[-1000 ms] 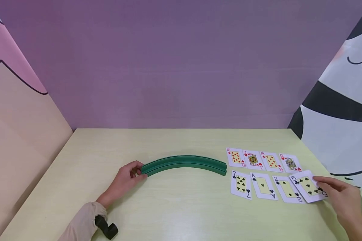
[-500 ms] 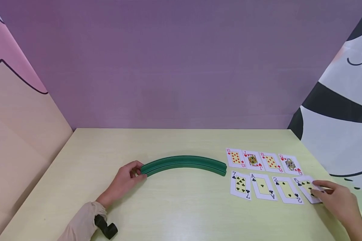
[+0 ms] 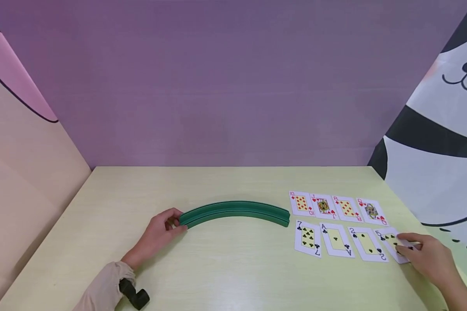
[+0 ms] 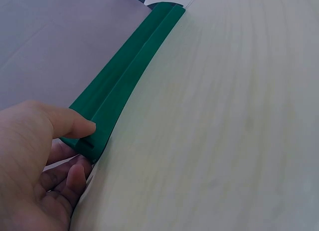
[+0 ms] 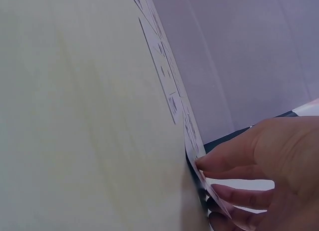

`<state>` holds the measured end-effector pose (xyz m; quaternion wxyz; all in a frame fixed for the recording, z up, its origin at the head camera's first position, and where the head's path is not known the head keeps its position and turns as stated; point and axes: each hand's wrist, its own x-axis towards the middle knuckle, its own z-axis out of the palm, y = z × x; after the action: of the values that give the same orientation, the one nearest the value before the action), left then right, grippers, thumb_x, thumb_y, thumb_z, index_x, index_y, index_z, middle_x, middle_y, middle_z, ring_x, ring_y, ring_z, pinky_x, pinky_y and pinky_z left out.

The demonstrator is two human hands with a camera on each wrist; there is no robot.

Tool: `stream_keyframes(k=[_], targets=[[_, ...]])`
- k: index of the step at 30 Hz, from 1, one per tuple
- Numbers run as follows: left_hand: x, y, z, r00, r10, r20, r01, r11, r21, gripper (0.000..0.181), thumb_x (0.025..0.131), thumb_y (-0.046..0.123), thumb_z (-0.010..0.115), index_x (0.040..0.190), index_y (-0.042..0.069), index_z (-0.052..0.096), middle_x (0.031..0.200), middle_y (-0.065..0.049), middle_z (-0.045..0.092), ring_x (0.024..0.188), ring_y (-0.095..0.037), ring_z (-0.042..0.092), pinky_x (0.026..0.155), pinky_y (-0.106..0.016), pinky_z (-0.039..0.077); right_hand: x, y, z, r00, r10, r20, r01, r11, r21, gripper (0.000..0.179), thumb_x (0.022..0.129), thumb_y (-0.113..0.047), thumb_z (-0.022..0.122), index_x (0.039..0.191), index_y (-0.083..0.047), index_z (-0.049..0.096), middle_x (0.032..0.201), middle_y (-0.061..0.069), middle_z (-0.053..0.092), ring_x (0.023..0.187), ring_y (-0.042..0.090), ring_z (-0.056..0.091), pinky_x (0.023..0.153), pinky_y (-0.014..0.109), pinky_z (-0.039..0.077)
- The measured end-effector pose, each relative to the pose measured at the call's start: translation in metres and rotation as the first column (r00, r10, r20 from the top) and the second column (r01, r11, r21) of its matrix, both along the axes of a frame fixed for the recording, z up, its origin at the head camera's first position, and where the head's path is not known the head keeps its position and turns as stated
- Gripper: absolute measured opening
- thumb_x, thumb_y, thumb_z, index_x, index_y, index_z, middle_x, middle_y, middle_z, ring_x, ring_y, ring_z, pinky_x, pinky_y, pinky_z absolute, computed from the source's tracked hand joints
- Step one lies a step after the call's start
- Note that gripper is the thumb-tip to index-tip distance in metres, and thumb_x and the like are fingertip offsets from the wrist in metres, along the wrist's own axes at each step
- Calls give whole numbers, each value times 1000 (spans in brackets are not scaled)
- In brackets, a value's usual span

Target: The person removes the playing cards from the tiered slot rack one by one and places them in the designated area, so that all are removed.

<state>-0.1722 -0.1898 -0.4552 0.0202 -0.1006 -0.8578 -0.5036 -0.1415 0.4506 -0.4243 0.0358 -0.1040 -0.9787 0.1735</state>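
Note:
My left hand [image 3: 155, 237] grips the left end of a curved green playing card holder [image 3: 235, 209] that lies on the table. In the left wrist view the thumb presses on top of the holder [image 4: 127, 74], with the fingers curled at its end. At the right, my right hand [image 3: 432, 258] pinches a five of clubs [image 3: 387, 238] by its right side. That card sits at the right end of the near row, beside a black two [image 3: 369, 245]. In the right wrist view its held edge tilts up from the table, thumb on its face and fingers beneath.
The near row also has a seven of clubs [image 3: 308, 238] and an ace of clubs [image 3: 337, 240]. Behind it lies a row of red cards, from a ten [image 3: 301, 204] to a queen [image 3: 372, 211]. A purple wall [image 3: 233, 86] rises behind the table [image 3: 218, 268].
The five of clubs has come down from above the two to the table at the row's right end, still in my right hand. My left hand keeps its grip on the holder.

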Motion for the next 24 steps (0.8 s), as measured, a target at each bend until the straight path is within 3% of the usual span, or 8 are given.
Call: stream_keyframes(k=[4,9,24], targets=[[0,-1,0,1000,-10,0,10,1000,13,26,88,12,76,110,7,66,88,-5,59,72,-17,52,67,-24,44,-1,0,3,1000,19,-2,-19,1000,9,40,87,-17,70,112,12,63,76,13,62,65,20,51,55,31,35],[-1,0,-1,1000,-9,6,9,1000,8,25,87,11,76,110,8,65,88,-4,59,72,-18,53,67,-25,45,0,0,6,999,44,-18,-44,999,29,36,85,-16,71,107,13,65,95,29,66,76,32,61,57,30,37],[-2,-1,0,1000,9,12,-8,1000,-13,25,87,8,76,109,9,65,87,-3,59,73,-18,53,68,-25,45,2,-3,8,998,65,-14,-64,997,45,37,84,-15,72,108,12,64,95,30,63,79,39,62,59,32,38]])
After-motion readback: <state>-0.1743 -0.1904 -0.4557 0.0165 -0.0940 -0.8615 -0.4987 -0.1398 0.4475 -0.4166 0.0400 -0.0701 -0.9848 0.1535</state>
